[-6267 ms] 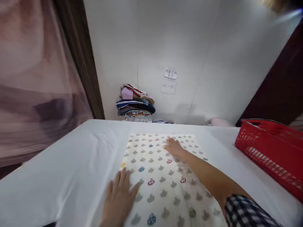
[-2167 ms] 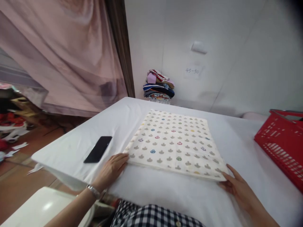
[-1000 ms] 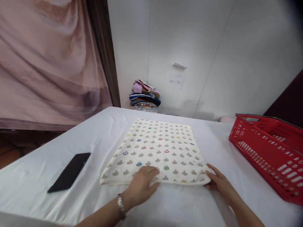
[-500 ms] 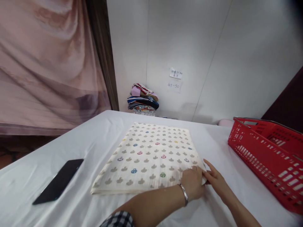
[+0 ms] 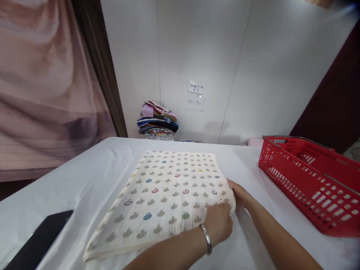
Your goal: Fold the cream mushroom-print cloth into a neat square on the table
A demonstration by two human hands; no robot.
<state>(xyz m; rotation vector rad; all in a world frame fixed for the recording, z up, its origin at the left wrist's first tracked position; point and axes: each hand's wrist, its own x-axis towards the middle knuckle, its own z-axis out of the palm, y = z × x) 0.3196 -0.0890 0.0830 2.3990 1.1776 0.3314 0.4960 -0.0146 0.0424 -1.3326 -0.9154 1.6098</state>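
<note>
We are gripping the patterned cloth (image 5: 168,195) at its near right corner with the fingers of our left hand (image 5: 219,223), and our right hand (image 5: 240,194) is pinching its right edge, fingertips partly hidden. A strip of bench (image 5: 242,161) is separating cloth from red basket (image 5: 305,189).

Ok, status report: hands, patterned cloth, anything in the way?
Left hand at near right corner of patterned cloth, right hand at its right edge. Cloth mostly flat on table. Red basket right, black phone left, neither touching cloth.

Stacked fabrics (image 5: 159,123) and a handwritten note (image 5: 194,102) suggest a textile workroom.
</note>
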